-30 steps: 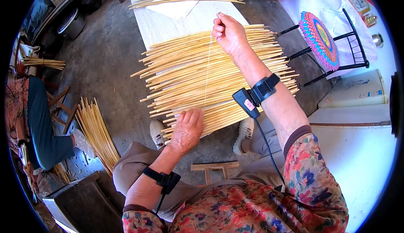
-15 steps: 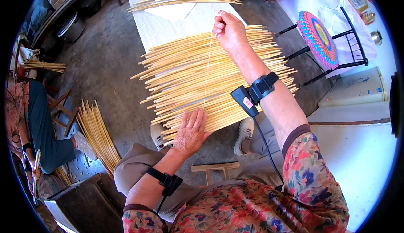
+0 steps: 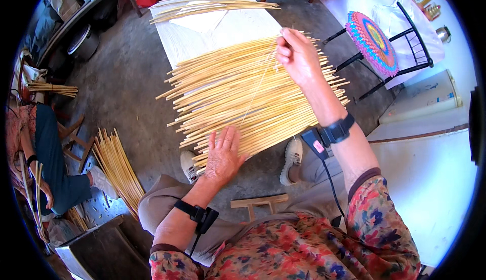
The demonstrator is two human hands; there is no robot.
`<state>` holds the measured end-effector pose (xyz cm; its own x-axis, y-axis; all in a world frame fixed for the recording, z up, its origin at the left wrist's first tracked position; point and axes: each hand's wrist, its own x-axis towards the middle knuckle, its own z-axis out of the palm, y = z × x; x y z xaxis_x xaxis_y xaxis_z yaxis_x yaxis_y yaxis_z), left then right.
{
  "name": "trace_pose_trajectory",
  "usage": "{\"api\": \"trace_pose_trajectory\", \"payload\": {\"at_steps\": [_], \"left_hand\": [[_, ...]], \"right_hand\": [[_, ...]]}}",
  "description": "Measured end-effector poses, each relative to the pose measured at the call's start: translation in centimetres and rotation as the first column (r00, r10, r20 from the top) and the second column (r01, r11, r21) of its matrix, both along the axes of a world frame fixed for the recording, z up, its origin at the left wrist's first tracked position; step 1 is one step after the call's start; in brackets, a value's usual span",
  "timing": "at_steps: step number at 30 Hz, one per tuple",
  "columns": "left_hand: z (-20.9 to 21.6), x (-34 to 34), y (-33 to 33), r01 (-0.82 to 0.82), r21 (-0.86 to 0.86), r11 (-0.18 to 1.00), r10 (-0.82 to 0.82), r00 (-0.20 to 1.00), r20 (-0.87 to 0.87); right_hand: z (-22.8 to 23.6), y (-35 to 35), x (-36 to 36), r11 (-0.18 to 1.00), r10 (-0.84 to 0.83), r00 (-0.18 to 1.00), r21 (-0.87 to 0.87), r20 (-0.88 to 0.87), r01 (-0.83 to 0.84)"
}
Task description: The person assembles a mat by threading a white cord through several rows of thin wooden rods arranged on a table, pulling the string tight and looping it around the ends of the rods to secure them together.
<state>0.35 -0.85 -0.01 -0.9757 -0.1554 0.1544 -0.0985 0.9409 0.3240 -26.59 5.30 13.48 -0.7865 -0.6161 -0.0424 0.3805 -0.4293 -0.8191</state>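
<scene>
A wide layer of long pale yellow sticks (image 3: 212, 95) lies side by side in front of me, partly over a white board. My left hand (image 3: 223, 159) rests flat on the near left sticks, fingers stretched out. Above the far right part of the layer, my right hand (image 3: 298, 57) is closed in a pinch on a thin white thread (image 3: 259, 88). From those fingers the thread slants down to the sticks beside my left fingertips. A loose end hangs below my right hand. Its fingertips partly cover the grip.
Loose sticks (image 3: 212, 5) and white paper (image 3: 197, 22) lie on the board's (image 3: 177, 44) far end. At left are a stick bundle (image 3: 117, 166) and a seated person (image 3: 55, 163) holding sticks. A black chair (image 3: 412, 42) with a colourful round cover stands right; a wooden stool (image 3: 259, 200) is below.
My right hand has moved right and nearer to me, drawing the thread into a more slanted line. My left hand has shifted slightly and stays on the sticks.
</scene>
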Motion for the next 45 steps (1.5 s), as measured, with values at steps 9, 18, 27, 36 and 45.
{"api": "trace_pose_trajectory", "payload": {"at_steps": [9, 18, 27, 36, 45], "left_hand": [[0.3, 0.2, -0.7, -0.037, 0.009, 0.999, 0.037, 0.998, -0.047], [-1.6, 0.1, -0.9, -0.025, -0.05, 0.998, 0.021, 0.997, -0.075], [-2.1, 0.7, -1.0, 0.018, -0.119, 0.993, -0.032, 0.993, -0.115], [-1.0, 0.4, -0.8, -0.048, -0.022, 0.999, 0.046, 0.996, -0.08], [-0.9, -1.4, -3.4, -0.055, -0.027, 0.998, 0.048, 0.971, -0.233]], "right_hand": [[-0.8, 6.4, 1.6, 0.994, -0.112, 0.993, 0.02, 0.036, 0.111], [-1.6, 2.5, -2.2, 0.989, -0.121, 0.978, -0.068, 0.171, 0.134], [-2.3, -5.5, -2.9, 0.989, -0.14, 0.971, -0.029, 0.194, 0.148], [1.4, 1.5, 1.8, 0.979, 0.194, 0.979, -0.057, -0.062, -0.198], [6.7, 16.2, 14.1, 0.736, 0.513, 0.843, 0.589, -0.162, -0.334]]}}
